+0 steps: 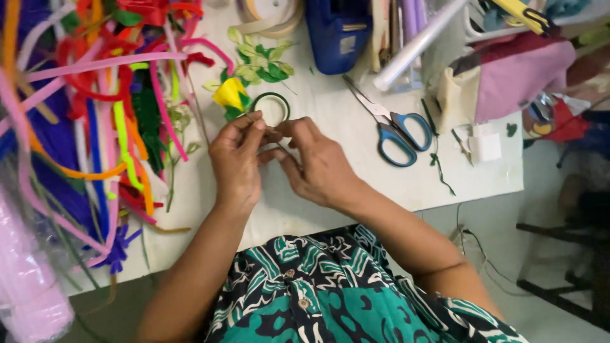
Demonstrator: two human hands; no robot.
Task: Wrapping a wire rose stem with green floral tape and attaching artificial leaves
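Because the left hand (236, 160) and right hand (316, 166) both pinch one thin wire stem above the white table (330, 114) — just before the green tape roll (272, 108) — a slackened pinch would likely drop the stem into the pipe cleaners (108, 127).

You see fuzzy pipe cleaners (95, 127), scissors (387, 124) with shiny metal blades and glossy blue plastic handles, on a smooth matt table (330, 121).

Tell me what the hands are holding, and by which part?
Both hands, left hand and right hand, pinch the green tape roll at its near rim.
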